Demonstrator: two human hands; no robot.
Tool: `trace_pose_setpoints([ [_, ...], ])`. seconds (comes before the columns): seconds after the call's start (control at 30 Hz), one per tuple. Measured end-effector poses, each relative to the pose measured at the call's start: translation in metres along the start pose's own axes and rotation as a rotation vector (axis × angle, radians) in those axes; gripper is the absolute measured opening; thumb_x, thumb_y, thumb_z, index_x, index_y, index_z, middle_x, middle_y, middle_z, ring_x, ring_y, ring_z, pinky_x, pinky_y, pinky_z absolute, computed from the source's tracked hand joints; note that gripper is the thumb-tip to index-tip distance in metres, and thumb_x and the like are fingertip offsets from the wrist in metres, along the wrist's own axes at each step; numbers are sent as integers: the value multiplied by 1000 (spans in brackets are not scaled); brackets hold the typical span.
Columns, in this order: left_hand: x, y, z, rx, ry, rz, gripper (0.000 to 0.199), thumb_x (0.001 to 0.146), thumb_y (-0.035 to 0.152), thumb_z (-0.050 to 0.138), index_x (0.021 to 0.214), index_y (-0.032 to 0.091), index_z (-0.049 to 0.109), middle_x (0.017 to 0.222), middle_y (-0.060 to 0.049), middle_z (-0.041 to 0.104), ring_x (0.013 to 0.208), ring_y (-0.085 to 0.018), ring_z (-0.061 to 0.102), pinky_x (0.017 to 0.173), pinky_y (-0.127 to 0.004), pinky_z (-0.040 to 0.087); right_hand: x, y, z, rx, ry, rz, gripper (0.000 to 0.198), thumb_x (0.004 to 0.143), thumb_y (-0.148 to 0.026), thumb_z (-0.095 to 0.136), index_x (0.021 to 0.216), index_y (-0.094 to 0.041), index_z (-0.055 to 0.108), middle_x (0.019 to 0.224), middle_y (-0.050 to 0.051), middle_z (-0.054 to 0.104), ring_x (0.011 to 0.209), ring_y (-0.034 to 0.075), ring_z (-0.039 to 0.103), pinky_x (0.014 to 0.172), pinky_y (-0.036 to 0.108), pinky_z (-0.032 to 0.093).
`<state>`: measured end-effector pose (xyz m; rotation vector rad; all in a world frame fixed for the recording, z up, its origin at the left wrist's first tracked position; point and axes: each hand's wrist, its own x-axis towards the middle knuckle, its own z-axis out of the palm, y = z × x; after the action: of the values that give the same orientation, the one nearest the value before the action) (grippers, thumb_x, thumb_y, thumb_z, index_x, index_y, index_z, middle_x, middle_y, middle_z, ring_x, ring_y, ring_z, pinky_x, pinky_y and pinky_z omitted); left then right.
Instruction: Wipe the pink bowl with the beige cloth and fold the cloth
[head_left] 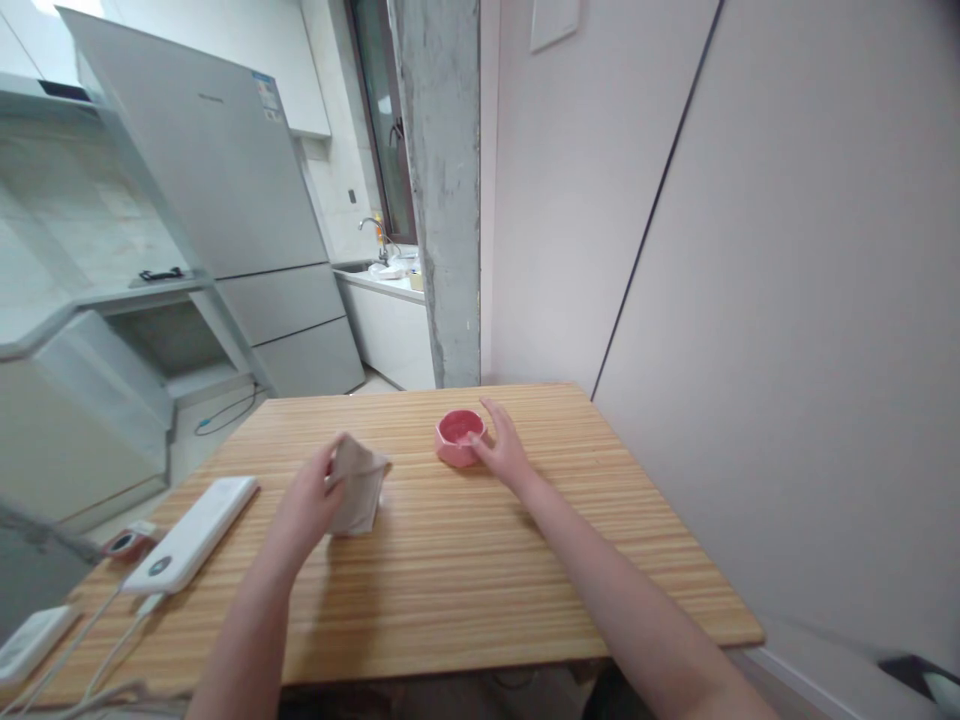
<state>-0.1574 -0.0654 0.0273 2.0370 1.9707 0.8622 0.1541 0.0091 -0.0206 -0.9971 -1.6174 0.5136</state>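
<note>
A folded beige cloth (358, 488) hangs from my left hand (313, 497), whose fingers are closed on its left side. The cloth is held at or just above the tabletop; I cannot tell whether its lower edge touches. Right of it, toward the far edge, a pink faceted bowl (448, 450), perhaps an ashtray, stands upright on the wooden table (450, 590). My right hand (504, 452) is at the bowl's right side, thumb over the near rim and the other fingers spread apart. Whether the thumb presses on the rim is not clear.
A white power bank (193, 535) with cables lies on the table's left side, near a small reddish round object (127, 545). A white power strip (36, 640) is at the lower left corner. A pale wall (750, 330) runs along the right; a fridge (202, 150) stands beyond.
</note>
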Motion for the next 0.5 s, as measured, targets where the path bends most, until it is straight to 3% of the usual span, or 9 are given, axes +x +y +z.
trace_pose_setpoints([
  [0.07,9,46,7,-105,-99,160,62,76,20,47,138,19,41,98,-5,64,90,-21,62,83,-35,50,-4,-26,-5,30,-108,-90,80,71,-46,72,139,-21,39,145,12,41,137,26,33,115,44,23],
  [0.13,20,91,13,-171,-201,296,63,74,14,46,136,22,45,91,-3,64,84,-18,61,81,-33,49,-8,-45,-6,106,-191,-69,84,66,-45,77,138,-24,40,142,10,44,133,26,39,112,44,29],
  [0.23,43,140,26,-293,-298,453,59,69,7,48,125,23,56,96,-3,66,89,-17,60,85,-31,48,-7,-52,-2,297,-288,101,59,67,-42,75,120,-23,57,119,6,63,110,24,58,98,40,43],
  [0.3,59,152,39,-363,-220,464,55,69,9,52,122,21,57,97,-4,65,91,-17,60,87,-32,47,-1,-45,-4,440,-279,282,46,67,-41,73,107,-21,63,103,4,69,96,23,63,88,37,48],
  [0.33,66,151,48,-386,-128,436,50,71,13,55,120,20,58,98,-5,63,93,-18,59,89,-34,47,3,-40,-7,492,-224,378,43,66,-41,73,102,-19,63,99,5,69,92,23,63,84,36,49],
  [0.4,75,140,67,-438,55,283,40,74,20,58,114,18,59,100,-7,62,93,-19,58,90,-36,46,11,-31,-17,508,30,518,40,66,-42,70,98,-18,62,95,6,69,89,23,63,80,36,50],
  [0.5,78,112,98,-486,108,-64,38,77,30,59,111,13,58,102,-12,61,85,-20,60,83,-36,48,18,-26,-35,298,500,442,36,76,-44,58,101,-18,56,96,7,66,91,22,60,84,36,48],
])
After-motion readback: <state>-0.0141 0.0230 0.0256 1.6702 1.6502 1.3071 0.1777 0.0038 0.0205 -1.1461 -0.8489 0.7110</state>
